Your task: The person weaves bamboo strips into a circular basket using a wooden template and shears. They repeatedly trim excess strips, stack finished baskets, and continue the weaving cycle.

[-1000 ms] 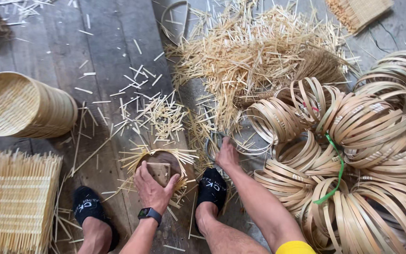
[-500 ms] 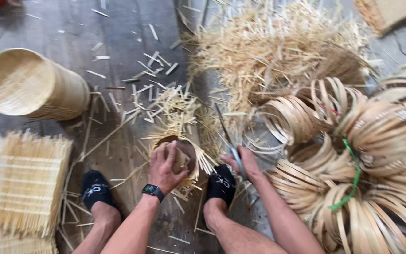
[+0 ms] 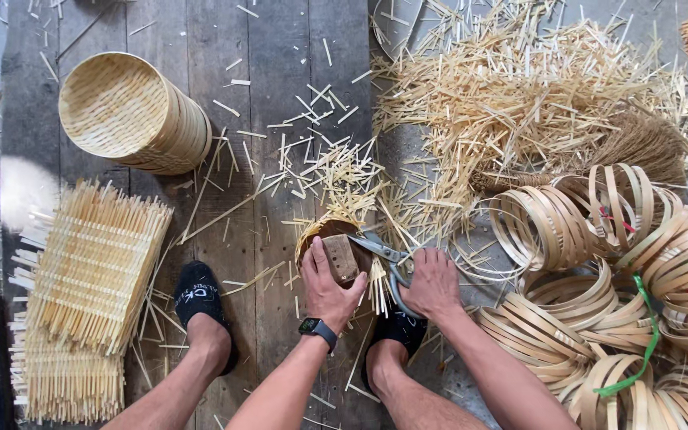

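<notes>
My left hand (image 3: 330, 288) presses a wooden block (image 3: 342, 258) into the small basket (image 3: 336, 239) mid-floor, fingers closed over it. My right hand (image 3: 433, 283) grips scissors (image 3: 385, 256), their blades at the basket's rim. Bamboo hoops (image 3: 599, 279) crowd the floor's right edge.

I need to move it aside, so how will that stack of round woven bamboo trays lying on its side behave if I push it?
The stack of round woven bamboo trays probably rolls, resting on its curved rim. Thin weave suggests it is light. The layers look loose, so they may slide apart.
</notes>
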